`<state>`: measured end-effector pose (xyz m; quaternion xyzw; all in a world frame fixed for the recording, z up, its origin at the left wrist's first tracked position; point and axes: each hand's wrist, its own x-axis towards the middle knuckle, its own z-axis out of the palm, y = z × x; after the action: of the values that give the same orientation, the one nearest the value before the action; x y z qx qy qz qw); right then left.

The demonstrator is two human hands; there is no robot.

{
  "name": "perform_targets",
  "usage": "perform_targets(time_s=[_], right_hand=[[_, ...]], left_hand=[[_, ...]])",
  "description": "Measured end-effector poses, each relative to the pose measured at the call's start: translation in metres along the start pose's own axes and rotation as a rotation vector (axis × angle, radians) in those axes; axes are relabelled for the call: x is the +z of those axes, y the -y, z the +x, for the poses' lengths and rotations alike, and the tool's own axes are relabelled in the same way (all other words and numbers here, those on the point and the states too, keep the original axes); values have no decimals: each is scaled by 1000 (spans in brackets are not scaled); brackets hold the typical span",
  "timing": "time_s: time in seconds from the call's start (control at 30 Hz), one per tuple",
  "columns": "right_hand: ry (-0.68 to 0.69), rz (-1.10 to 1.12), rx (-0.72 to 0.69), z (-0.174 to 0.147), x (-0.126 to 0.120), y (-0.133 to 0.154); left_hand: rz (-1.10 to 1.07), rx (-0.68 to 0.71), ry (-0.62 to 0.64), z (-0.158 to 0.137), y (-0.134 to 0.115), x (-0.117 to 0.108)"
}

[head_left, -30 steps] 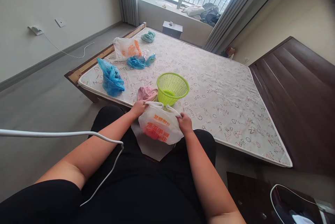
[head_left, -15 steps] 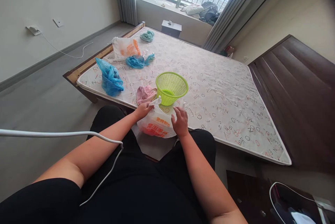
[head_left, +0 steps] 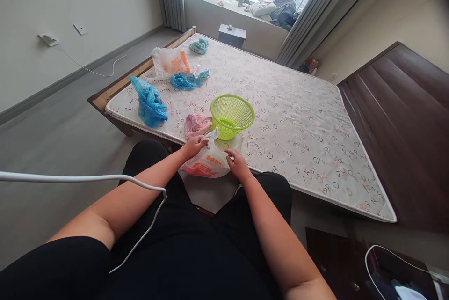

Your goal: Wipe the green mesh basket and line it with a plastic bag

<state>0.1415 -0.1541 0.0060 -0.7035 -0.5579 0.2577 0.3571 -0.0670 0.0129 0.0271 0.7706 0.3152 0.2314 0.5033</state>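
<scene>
A white plastic bag with orange print hangs at the near edge of the mattress, something reddish showing through its bottom. My left hand is closed on the bag's gathered top at the left. On the bag's right side, my right hand pinches the plastic between thumb and fingers. Just beyond the bag stands a lime-green plastic basket, upright; nothing shows inside it. A pink cloth lies crumpled against the basket's left side, close to my left hand.
On the letter-patterned mattress lie a blue plastic bag, a flatter blue bag, another white bag and a green cloth. A white cable crosses in front of my left arm. A headboard rises at right.
My right hand has moved left from beside the bag, its spread fingers closing on the plastic. The bag has shifted slightly left and up. My left hand keeps its hold.
</scene>
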Motion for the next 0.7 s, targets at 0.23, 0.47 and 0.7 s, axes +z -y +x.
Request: perform_targets(time_s=[0.23, 0.47, 0.7], right_hand=[[28, 7, 19, -1, 2, -3], [47, 13, 51, -1, 3, -3], [59, 13, 47, -2, 2, -1]], left_hand=[[22, 0, -14, 0, -2, -1], [-45, 11, 15, 0, 3, 3], [-30, 19, 24, 0, 4, 4]])
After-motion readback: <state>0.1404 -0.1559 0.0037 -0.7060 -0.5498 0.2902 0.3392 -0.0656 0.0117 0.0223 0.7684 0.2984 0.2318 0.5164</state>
